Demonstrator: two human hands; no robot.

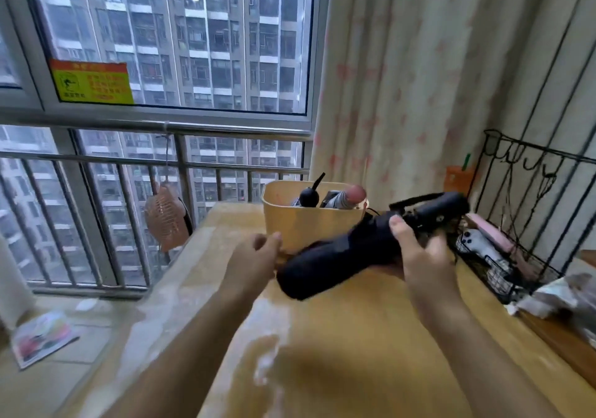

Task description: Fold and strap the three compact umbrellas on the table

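Note:
A folded black compact umbrella (pixel 348 251) is held slanted above the table, its handle and wrist loop pointing up to the right. My right hand (pixel 419 250) is shut around its middle, near the handle end. My left hand (pixel 258 256) hovers just left of the umbrella's canopy end with its fingers apart, holding nothing. Behind them a yellow bin (pixel 303 221) holds two more umbrellas: a black-handled one (pixel 309 195) and a grey one with a pink tip (pixel 348 196).
The glossy wooden table (pixel 338 337) runs to a window railing on the left. A black wire rack (pixel 503 256) with small items stands at the right, with crumpled bags (pixel 561 295) in front of it. A curtain hangs behind. A leaflet (pixel 42 337) lies on the floor.

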